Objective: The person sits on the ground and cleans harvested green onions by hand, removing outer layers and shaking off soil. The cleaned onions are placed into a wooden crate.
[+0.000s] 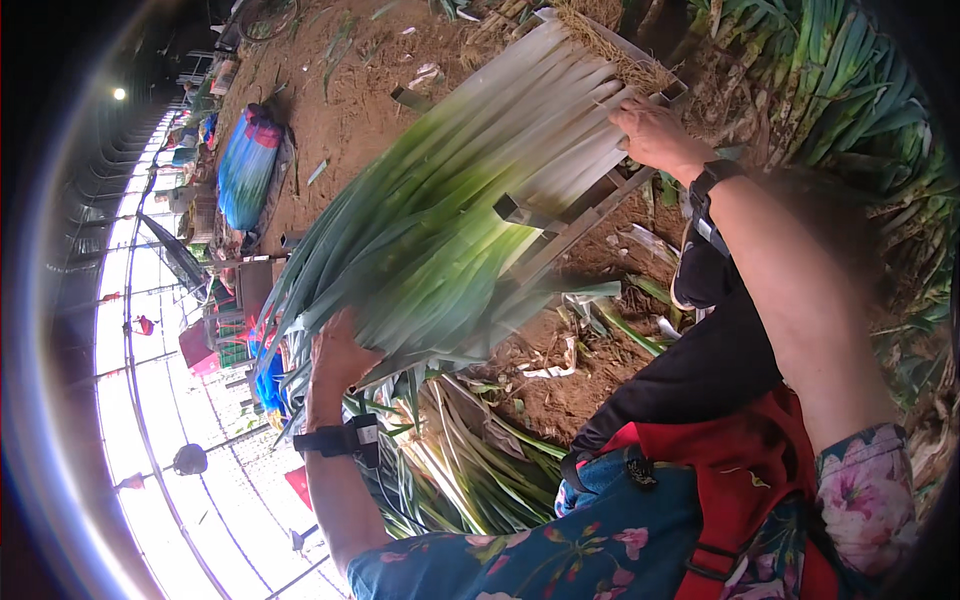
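Note:
A large bundle of long green-and-white leeks (pixel 450 187) lies side by side across a metal frame (pixel 585 217). The roots sit at the upper right against an end plate of the frame, and the green leaves spread to the lower left. At the white stalks near the roots, my right hand (pixel 656 135) touches the bundle's near edge with bent fingers; its grip cannot be told. My left hand (pixel 341 356) is at the leaf end, partly hidden among the leaves, so its fingers cannot be made out. Both wrists wear black straps.
Loose leeks (pixel 832 90) are heaped at the upper right. Trimmed leaves (pixel 465 457) lie in a pile below the frame. A wrapped bundle in blue and pink (pixel 251 169) rests on the bare soil (pixel 337 135) at the left. Plant scraps litter the ground by my leg.

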The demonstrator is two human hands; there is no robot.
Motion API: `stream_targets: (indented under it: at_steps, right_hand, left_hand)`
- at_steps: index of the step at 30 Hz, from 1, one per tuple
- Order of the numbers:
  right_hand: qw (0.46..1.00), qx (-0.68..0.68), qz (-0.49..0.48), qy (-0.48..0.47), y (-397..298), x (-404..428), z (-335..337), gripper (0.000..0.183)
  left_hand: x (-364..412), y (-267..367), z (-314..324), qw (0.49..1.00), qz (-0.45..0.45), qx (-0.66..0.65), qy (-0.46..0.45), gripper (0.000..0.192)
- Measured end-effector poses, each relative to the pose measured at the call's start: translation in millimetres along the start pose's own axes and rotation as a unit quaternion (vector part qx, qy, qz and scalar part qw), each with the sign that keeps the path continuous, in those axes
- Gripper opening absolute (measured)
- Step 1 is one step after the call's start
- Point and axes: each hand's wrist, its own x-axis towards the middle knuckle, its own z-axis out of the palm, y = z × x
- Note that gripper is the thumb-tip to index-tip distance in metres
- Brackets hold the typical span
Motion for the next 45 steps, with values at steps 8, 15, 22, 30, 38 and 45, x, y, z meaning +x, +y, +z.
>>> stream_targets:
  at_steps: [8,15,22,30,38,45]
  right_hand:
    - [0.999,-0.021,-0.005,0.033,5,-3,4,0.040]
    - [0.998,0.005,-0.041,0.055,10,0,13,0.041]
    - [0.996,-0.010,-0.030,0.078,19,0,18,0.040]
    - [0.993,-0.047,-0.031,0.101,13,-6,20,0.043]
    - [0.993,-0.013,-0.053,0.107,1,-10,5,0.037]
    - [0.981,-0.016,-0.083,0.172,2,-8,18,0.023]
  left_hand:
    - [1,-61,-30,0.985,-0.080,-0.125,-0.088,0.089]
    - [-13,-92,0,0.993,-0.071,-0.091,0.001,0.078]
    - [-36,-70,79,0.959,-0.005,0.072,0.273,0.065]
    - [-16,-45,174,0.909,-0.093,0.016,0.406,0.062]
    - [-85,-69,169,0.928,-0.201,0.076,0.306,0.065]
    - [-147,-139,131,0.870,-0.415,0.165,0.210,0.057]
